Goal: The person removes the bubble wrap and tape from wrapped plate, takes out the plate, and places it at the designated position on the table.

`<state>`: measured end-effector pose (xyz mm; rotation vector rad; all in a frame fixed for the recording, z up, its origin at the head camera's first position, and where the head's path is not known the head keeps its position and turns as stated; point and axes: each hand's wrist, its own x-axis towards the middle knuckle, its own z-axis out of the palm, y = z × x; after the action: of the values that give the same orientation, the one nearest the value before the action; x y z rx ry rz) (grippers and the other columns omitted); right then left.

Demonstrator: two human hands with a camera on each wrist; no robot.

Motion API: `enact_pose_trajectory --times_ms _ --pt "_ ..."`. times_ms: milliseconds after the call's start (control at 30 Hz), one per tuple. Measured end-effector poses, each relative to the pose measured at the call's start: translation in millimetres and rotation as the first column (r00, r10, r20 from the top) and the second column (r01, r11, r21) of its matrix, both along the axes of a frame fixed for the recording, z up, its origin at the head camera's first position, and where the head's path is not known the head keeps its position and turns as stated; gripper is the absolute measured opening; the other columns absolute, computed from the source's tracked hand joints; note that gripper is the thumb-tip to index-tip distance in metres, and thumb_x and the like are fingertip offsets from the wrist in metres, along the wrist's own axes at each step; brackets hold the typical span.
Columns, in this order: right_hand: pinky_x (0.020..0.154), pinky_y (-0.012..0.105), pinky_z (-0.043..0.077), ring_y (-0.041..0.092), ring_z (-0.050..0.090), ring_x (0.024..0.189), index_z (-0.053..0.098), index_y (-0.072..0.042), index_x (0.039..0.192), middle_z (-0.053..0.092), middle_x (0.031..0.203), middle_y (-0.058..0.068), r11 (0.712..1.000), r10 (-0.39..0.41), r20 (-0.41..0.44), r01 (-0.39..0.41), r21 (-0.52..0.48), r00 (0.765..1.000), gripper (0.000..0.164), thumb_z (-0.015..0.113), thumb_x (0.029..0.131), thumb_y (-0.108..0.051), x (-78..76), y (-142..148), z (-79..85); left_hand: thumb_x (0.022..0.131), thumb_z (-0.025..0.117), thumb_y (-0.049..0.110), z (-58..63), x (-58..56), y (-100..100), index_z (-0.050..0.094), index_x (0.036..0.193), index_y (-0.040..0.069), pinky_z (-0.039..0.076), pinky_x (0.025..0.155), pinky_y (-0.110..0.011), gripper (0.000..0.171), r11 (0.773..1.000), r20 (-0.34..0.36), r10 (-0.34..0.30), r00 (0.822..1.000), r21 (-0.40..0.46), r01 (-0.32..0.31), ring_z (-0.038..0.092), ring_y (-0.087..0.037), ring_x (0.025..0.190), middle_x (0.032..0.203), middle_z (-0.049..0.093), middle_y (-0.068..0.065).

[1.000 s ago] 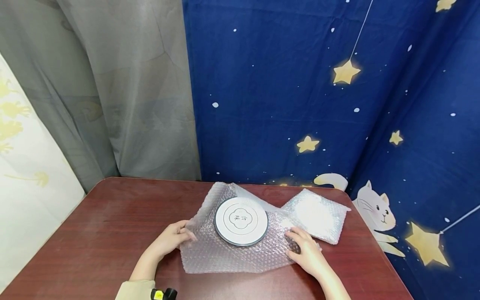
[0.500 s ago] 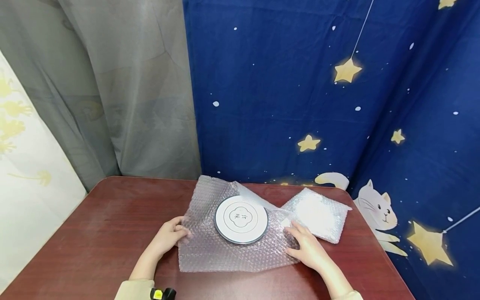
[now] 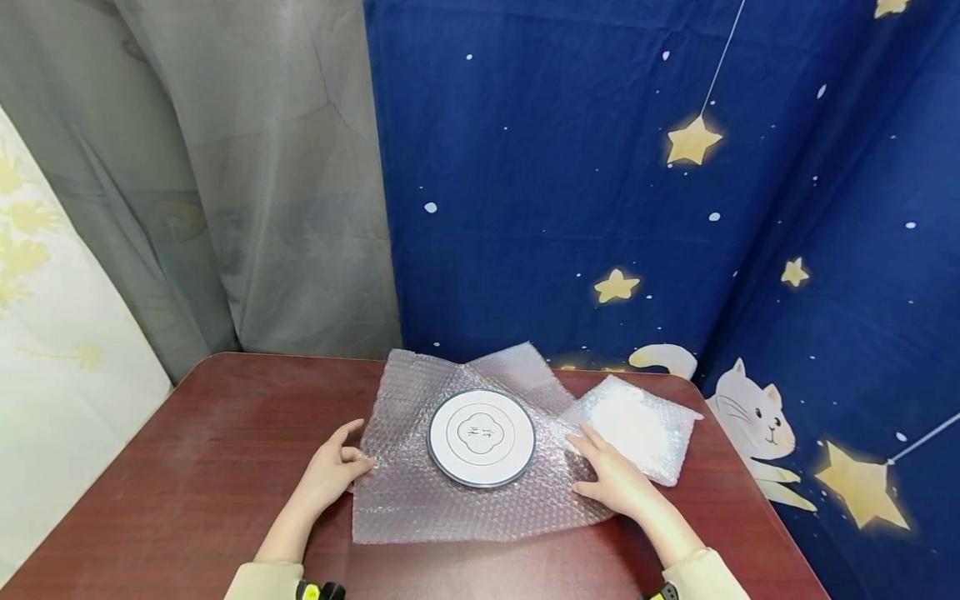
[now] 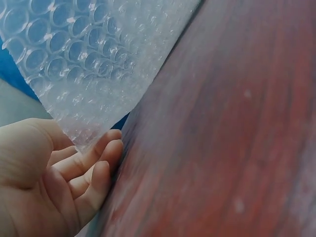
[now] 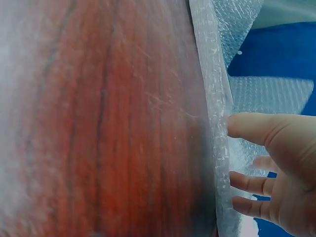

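A round white disc (image 3: 482,438) with a dark rim, a flower-shaped outline and two characters in its middle lies on a sheet of bubble wrap (image 3: 420,508). My left hand (image 3: 330,471) is at the sheet's left edge with its fingers loosely bent. In the left wrist view, a corner of the bubble wrap (image 4: 89,74) overlaps the fingers of that hand (image 4: 54,177). On the sheet's right part rests my right hand (image 3: 615,479), its fingers spread and nearly straight. The right wrist view has the thumb and fingers of this hand (image 5: 281,168) right at the wrap's edge (image 5: 217,133).
A second, folded piece of bubble wrap (image 3: 637,429) lies at the back right, partly beside the sheet. The reddish-brown table (image 3: 225,450) ends at a rounded back edge. Behind it hang a grey curtain (image 3: 300,208) and a blue star-patterned curtain (image 3: 525,167).
The sheet's back left corner has spread outward, then its back right flap has unfolded away from the disc. My left hand has shifted slightly left, its index finger now raised. The disc stays in place.
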<state>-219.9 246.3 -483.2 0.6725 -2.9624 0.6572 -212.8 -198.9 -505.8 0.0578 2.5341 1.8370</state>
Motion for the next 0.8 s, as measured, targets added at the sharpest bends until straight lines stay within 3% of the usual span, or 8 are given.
enact_pose_trajectory --times_ms 200,367,567,800 --pt "0.098 0.056 0.040 0.043 0.040 0.128 0.048 -0.003 0.139 0.031 0.147 0.027 1.000 -0.024 0.032 0.024 0.008 0.999 0.074 0.082 0.074 -0.018 -2.7 -0.3 1.6 0.081 0.070 -0.004 -2.3 -3.7 -1.9 0.017 0.153 0.014 0.050 0.046 -0.031 0.090 0.998 -0.027 0.003 1.000 -0.070 -0.005 0.054 -0.016 0.053 0.070 0.062 -0.008" --pt "0.097 0.057 0.041 0.044 0.040 0.128 0.048 -0.005 0.139 0.031 0.146 0.028 0.998 -0.052 0.046 0.051 0.029 0.998 0.077 0.084 0.072 -0.020 -3.7 -2.2 3.8 0.080 0.071 -0.005 -3.8 -6.0 -4.3 0.021 0.153 0.025 0.048 0.044 -0.029 0.093 0.991 -0.068 -0.027 0.997 -0.136 0.017 0.048 -0.013 0.047 0.067 0.058 -0.005" --pt "0.097 0.062 0.037 0.052 0.040 0.123 0.052 -0.004 0.136 0.039 0.141 0.029 0.993 -0.060 -0.016 0.061 0.106 0.998 0.078 0.085 0.069 -0.027 -5.2 -3.8 3.6 0.079 0.071 -0.006 -2.1 -7.8 -5.6 0.028 0.151 0.021 0.045 0.049 -0.025 0.088 0.973 -0.130 -0.073 0.989 -0.227 0.043 0.047 -0.011 0.049 0.065 0.056 -0.002" --pt "0.093 0.061 0.035 0.045 0.039 0.120 0.056 -0.001 0.130 0.047 0.134 0.027 0.987 -0.042 -0.124 0.061 0.152 0.991 0.079 0.086 0.065 -0.032 -4.8 -5.2 1.5 0.078 0.073 -0.006 0.1 -10.8 -8.4 0.023 0.153 0.021 0.042 0.050 -0.025 0.093 0.941 -0.164 -0.092 0.982 -0.336 0.032 0.045 -0.010 0.049 0.065 0.054 0.000"
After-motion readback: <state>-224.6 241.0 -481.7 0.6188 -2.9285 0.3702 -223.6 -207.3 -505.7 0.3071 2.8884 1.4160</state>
